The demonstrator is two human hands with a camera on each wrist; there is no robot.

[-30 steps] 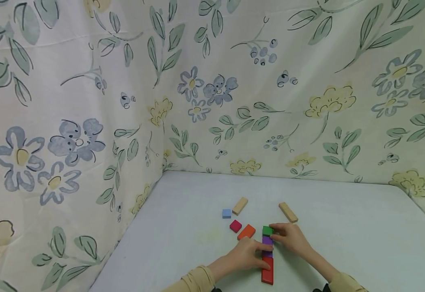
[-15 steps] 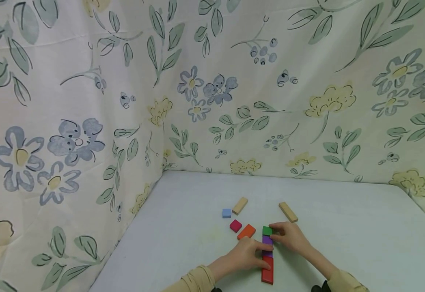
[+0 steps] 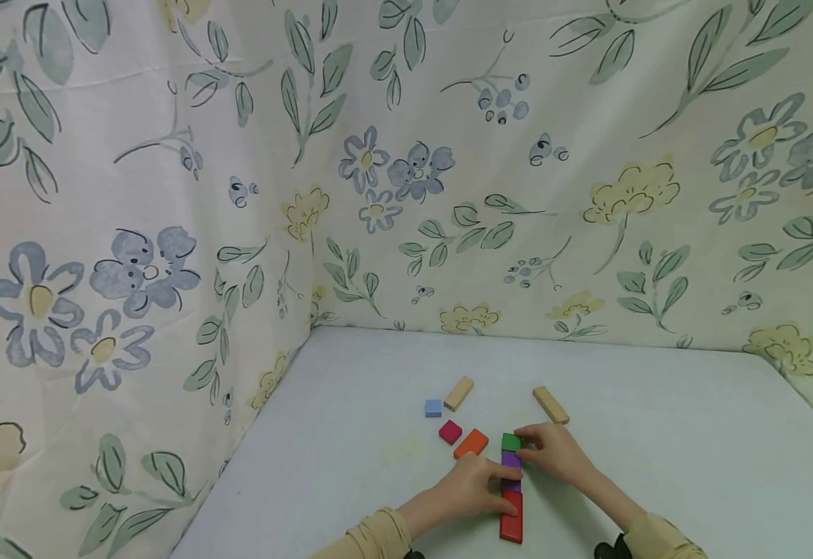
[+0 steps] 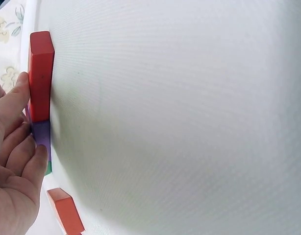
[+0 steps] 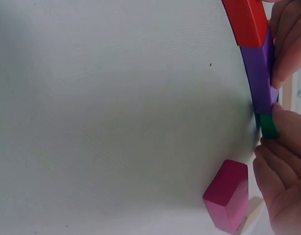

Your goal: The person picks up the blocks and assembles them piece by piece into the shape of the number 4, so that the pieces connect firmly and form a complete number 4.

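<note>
A row of blocks lies on the white table: a red block nearest me, a purple block beyond it, and a small green block at the far end. My left hand reaches over the row from the left. Its thumb rests on the red block and its extended fingers touch the purple one, hiding part of both. From the right, my right hand pinches the green block; in the right wrist view the thumb and a finger close on its end. The blocks appear end to end, touching.
Left of the row lie an orange block, a magenta block and a light blue block. Two wooden blocks sit farther back, the left one and the right one. Floral cloth hangs behind the table.
My right wrist has shifted very slightly away from me while its fingers stay at the green block. The left hand and the blocks look unmoved.
</note>
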